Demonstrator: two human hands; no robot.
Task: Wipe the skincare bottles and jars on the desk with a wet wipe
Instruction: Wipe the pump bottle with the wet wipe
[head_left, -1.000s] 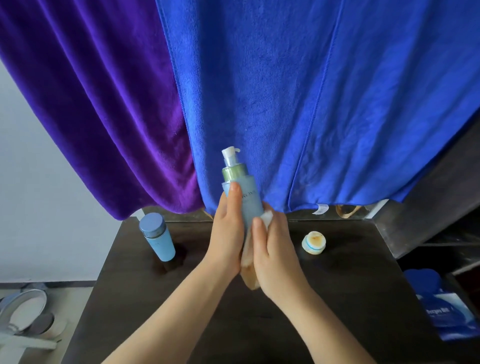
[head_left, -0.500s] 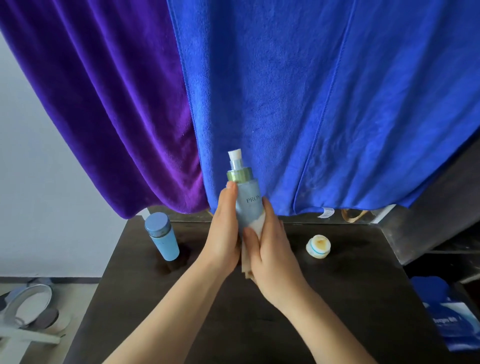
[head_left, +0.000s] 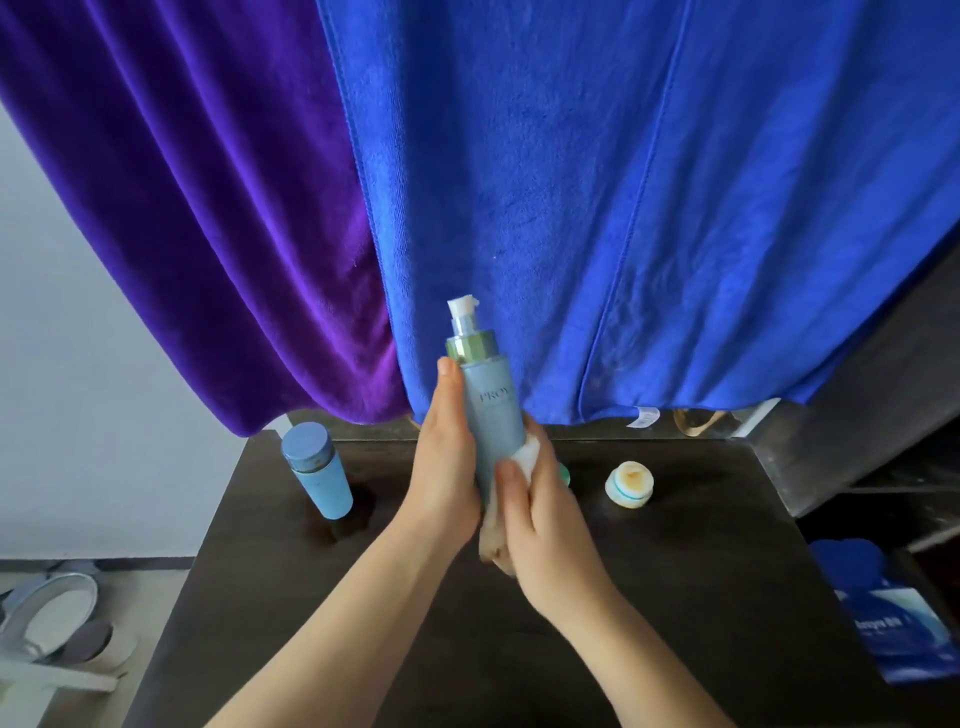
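Between both hands, pump bottle (head_left: 491, 410) upright above desk (head_left: 675, 571) — left hand (head_left: 447, 467) clamped on it, right hand (head_left: 540, 514) pressing wet wipe (head_left: 527, 457) low on its side — damp surface could slip it loose.

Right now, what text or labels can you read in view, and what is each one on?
"PROY": on the front of the pump bottle, held by the left hand; further letters hidden or blurred.
White print on the blue packet at right: too blurred to read.
Tag on the blue towel hem: too small to read.
Capped bottle, small jar: no text visible.
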